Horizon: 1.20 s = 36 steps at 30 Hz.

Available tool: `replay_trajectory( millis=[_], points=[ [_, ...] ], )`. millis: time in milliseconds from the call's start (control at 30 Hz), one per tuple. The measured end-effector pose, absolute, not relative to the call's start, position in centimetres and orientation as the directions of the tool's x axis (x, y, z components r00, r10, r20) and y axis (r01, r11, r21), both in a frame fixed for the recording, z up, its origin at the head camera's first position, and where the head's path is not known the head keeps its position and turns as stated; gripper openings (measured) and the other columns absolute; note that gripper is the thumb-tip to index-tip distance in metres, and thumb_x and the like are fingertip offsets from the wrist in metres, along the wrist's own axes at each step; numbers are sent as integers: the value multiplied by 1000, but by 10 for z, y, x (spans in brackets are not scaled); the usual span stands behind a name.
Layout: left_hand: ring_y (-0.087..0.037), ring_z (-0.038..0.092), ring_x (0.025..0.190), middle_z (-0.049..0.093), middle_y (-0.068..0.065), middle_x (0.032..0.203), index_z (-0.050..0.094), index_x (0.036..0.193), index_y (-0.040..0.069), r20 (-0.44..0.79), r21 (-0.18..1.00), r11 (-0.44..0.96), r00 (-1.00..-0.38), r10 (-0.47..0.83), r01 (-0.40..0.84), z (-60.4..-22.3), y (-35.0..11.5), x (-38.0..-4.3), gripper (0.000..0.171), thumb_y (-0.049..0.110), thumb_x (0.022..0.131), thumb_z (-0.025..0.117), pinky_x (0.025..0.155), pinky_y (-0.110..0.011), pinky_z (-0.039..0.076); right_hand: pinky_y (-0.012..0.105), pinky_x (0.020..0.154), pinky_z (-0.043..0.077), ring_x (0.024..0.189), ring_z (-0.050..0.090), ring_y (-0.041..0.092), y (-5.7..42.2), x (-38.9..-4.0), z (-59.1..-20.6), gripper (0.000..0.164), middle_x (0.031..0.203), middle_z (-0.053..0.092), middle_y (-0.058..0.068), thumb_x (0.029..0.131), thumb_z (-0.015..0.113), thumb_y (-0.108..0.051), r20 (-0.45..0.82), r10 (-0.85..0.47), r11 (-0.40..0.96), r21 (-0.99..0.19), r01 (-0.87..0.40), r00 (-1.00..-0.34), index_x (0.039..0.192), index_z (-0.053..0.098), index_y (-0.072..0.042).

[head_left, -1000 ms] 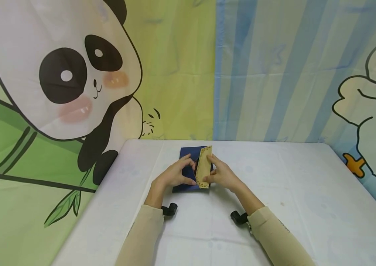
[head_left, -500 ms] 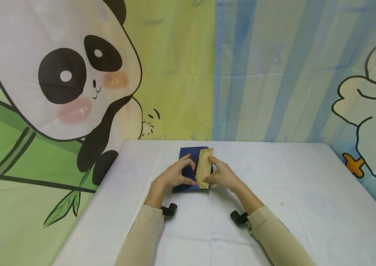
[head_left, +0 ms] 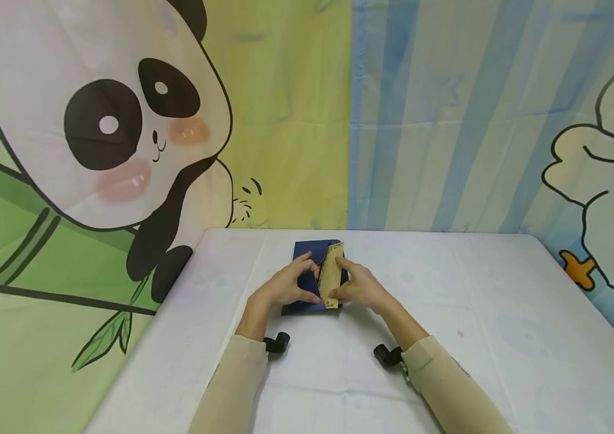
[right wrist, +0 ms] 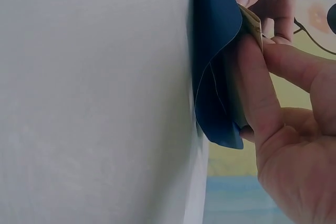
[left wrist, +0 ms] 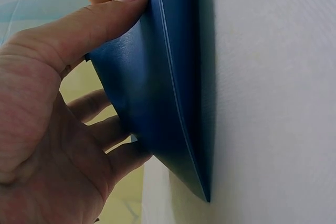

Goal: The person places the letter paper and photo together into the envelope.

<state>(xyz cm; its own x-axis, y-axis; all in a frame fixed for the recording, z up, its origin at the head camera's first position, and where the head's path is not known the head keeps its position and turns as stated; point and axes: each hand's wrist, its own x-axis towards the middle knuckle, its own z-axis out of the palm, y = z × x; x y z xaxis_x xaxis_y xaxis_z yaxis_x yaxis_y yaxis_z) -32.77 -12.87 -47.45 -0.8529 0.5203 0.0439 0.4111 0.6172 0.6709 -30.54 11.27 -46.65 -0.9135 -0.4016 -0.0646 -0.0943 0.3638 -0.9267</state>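
A dark blue paper envelope lies near the middle of the table's far half, its opening bowed up. My left hand grips its left part, thumb at the near edge and the other fingers toward the far side. In the left wrist view the thumb presses on the blue paper. A cream card with a gold floral border stands tilted at the envelope's opening, partly inside it. My right hand pinches the card's right side between thumb and fingers. In the right wrist view the card looks folded, its lower part hidden.
A white cloth covers the table, whose far edge runs just behind the envelope. Behind it hangs a printed curtain with a panda. A black camera mount sits on each wrist.
The cream card has shifted slightly left and tipped over the envelope, and my right hand has moved left with it. My left hand has stayed in place.
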Motion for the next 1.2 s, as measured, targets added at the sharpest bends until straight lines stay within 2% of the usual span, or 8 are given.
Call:
replay_trajectory(
  millis=[100, 267, 500, 833, 1000, 1100, 1200],
  points=[
    [-41, 24, 158, 19, -15, 174, 58, 113, 21, 49, 671, 616, -853, 519, 413, -475, -129, -328, 52, 28, 76, 94, 122, -63, 30, 36, 75, 63, 82, 78, 24, 111, -305, -466, 98, 128, 68, 28, 88, 82, -4, -60, -407, 363, -926, -101, -911, 165, 20, -5],
    [-42, 25, 158, 20, -15, 174, 57, 109, 24, 53, 669, 615, -852, 521, 418, -475, -129, -328, 49, 26, 76, 94, 121, -63, 31, 37, 73, 64, 78, 78, 25, 110, -306, -466, 96, 133, 65, 31, 89, 81, -5, -62, -408, 373, -922, -104, -911, 165, 22, -7],
    [-42, 26, 157, 20, -16, 174, 56, 107, 27, 54, 667, 614, -850, 525, 421, -475, -129, -328, 48, 27, 77, 94, 121, -63, 31, 38, 70, 64, 72, 75, 22, 108, -311, -468, 87, 160, 42, 25, 93, 76, -5, -74, -393, 394, -914, -95, -917, 165, 27, -11],
    [-43, 26, 157, 21, -16, 173, 58, 108, 26, 59, 665, 615, -850, 524, 425, -476, -130, -329, 49, 28, 76, 94, 121, -63, 31, 36, 70, 64, 76, 76, 21, 100, -317, -472, 85, 157, 45, 27, 93, 76, -4, -63, -402, 353, -931, -91, -913, 164, 28, -7],
    [-43, 26, 157, 21, -16, 173, 58, 109, 25, 56, 668, 614, -850, 523, 422, -475, -130, -329, 49, 27, 76, 94, 121, -63, 31, 36, 68, 64, 72, 75, 21, 98, -317, -473, 82, 140, 59, 29, 94, 71, 2, -75, -399, 333, -941, -68, -914, 163, 28, -6],
    [-42, 25, 158, 20, -15, 174, 58, 110, 24, 52, 671, 614, -852, 521, 416, -475, -130, -329, 50, 27, 76, 94, 121, -63, 31, 36, 69, 64, 71, 75, 21, 98, -318, -473, 84, 134, 62, 30, 94, 71, 3, -87, -401, 327, -943, -54, -912, 164, 27, -7],
    [-41, 25, 158, 20, -15, 174, 58, 111, 24, 48, 673, 616, -856, 516, 409, -475, -130, -329, 50, 27, 76, 94, 121, -63, 31, 35, 70, 64, 72, 74, 21, 97, -319, -475, 86, 159, 43, 25, 94, 71, 4, -88, -404, 320, -946, -51, -911, 165, 24, -7]
  ],
)
